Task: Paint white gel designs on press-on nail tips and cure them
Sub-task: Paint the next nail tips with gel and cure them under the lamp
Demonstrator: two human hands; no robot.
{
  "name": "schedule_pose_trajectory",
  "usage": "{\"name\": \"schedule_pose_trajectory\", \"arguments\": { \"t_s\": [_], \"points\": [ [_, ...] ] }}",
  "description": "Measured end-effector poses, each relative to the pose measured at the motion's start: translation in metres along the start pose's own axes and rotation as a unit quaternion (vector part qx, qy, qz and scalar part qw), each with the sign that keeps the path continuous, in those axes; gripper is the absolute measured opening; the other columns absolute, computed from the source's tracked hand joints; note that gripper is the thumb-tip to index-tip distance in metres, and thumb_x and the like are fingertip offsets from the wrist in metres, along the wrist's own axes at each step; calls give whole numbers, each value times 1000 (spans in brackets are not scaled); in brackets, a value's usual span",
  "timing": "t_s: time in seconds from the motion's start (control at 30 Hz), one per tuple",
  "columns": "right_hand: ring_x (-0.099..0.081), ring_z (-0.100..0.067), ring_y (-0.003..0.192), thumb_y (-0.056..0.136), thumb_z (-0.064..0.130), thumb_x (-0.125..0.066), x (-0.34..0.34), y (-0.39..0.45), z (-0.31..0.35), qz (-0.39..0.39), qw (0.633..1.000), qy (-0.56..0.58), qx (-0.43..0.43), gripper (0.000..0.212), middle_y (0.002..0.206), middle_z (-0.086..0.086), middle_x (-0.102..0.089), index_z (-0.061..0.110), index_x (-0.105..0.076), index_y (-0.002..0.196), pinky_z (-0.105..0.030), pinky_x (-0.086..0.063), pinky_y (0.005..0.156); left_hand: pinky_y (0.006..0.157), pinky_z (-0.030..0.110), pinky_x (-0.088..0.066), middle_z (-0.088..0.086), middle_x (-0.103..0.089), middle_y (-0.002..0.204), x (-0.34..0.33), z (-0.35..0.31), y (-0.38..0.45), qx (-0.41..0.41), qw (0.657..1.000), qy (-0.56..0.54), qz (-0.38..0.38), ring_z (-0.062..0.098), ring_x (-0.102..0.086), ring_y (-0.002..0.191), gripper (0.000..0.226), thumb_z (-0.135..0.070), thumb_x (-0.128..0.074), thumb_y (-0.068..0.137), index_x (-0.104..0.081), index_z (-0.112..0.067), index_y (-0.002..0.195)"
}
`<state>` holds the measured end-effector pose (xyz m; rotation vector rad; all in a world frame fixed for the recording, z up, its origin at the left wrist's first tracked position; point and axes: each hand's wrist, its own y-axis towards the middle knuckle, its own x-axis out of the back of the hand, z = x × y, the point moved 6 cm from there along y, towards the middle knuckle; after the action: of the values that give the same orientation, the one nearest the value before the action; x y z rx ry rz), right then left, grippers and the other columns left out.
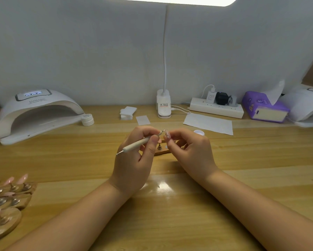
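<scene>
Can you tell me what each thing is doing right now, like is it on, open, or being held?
left hand: grips the dotting tool
dotting tool: held, tip by the nail tip
right hand: pinches the nail tip
nail tip: held up off the table
curing lamp: display lit
gel jar: lid on
small open pot: no lid
tissue pack: open, tissue sticking out

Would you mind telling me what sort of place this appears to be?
Most likely a nail-art workstation: a curing lamp sits on the wooden desk, wooden stands of pink nail tips wait nearby, and the left hand holds a dotting tool.
</scene>
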<state>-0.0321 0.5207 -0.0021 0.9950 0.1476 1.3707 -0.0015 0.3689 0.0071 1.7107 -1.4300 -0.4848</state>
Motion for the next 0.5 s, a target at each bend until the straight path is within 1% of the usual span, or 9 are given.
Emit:
{"name": "schedule_pose_trajectory", "arguments": {
  "t_s": [0.1, 0.27, 0.4, 0.5],
  "points": [
    [-65, -13, 67, 89, 17, -68, 0, 0, 0, -2, 1000, 5, -3, 10, 80, 10, -70, 17, -73, 97, -42, -54, 62, 68, 34, -52, -7, -63, 91, 1, -2, 1, -7, 1000, 5, -6, 12, -62, 83, 18, -25, -48, 94, -60, -12, 100],
    [-65, -12, 67, 89, 15, -68, 0, 0, 0, 0, 1000, 5, -2, 11, 81, 10, -71, 17, -73, 98, -42, -54, 62, 68, 39, -53, -6, -64, 92, 0, -2, 0, -1, 1000, -4, -1, 15, -64, 83, 18, -26, -49, 94, -60, -14, 101],
    [-65, -13, 67, 88, 14, -68, 0, 0, 0, 0, 1000, 5, -1, 12, 82, 10, -71, 17, -73, 98, -42, -55, 62, 68, 45, -54, -2, -65, 92, 0, 0, 0, 7, 1000, -8, 3, 17, -65, 84, 19, -27, -49, 94, -61, -13, 101],
    [-65, -14, 68, 88, 13, -68, 0, 0, 0, 2, 1000, 6, 0, 12, 82, 9, -71, 17, -73, 98, -42, -54, 63, 68, 45, -53, -3, -65, 92, 0, 0, 0, 6, 1000, -8, 5, 17, -65, 84, 18, -27, -49, 94, -60, -15, 101]
  ]
}}
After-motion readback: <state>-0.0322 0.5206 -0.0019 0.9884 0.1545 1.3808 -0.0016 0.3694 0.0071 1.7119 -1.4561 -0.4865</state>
